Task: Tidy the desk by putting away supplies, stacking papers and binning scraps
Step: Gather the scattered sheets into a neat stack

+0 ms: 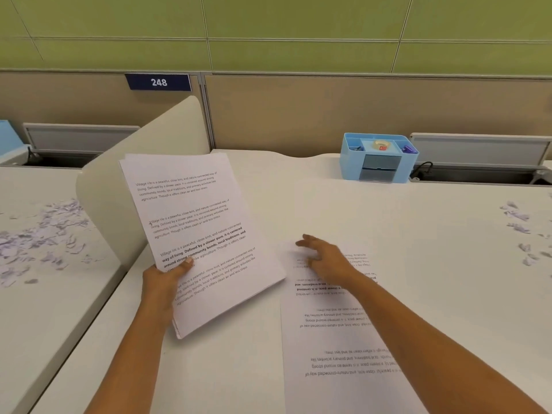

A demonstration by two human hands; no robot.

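Papers (197,234) in one stack, seen from the head camera, raised and tilted off the desk (448,264), probably to take one more sheet. Held at the lower left edge by the left hand (162,282), thumb on top, other fingers hidden underneath. Just beside, flat on the desk with print upside down, a loose sheet (337,339), likely next for the stack. On its upper part the right hand (322,261), fingers straight and spread, gripping nothing. Paper scraps (519,222) well apart at the right, not yet binned. Blue organizer (378,158) at the back edge.
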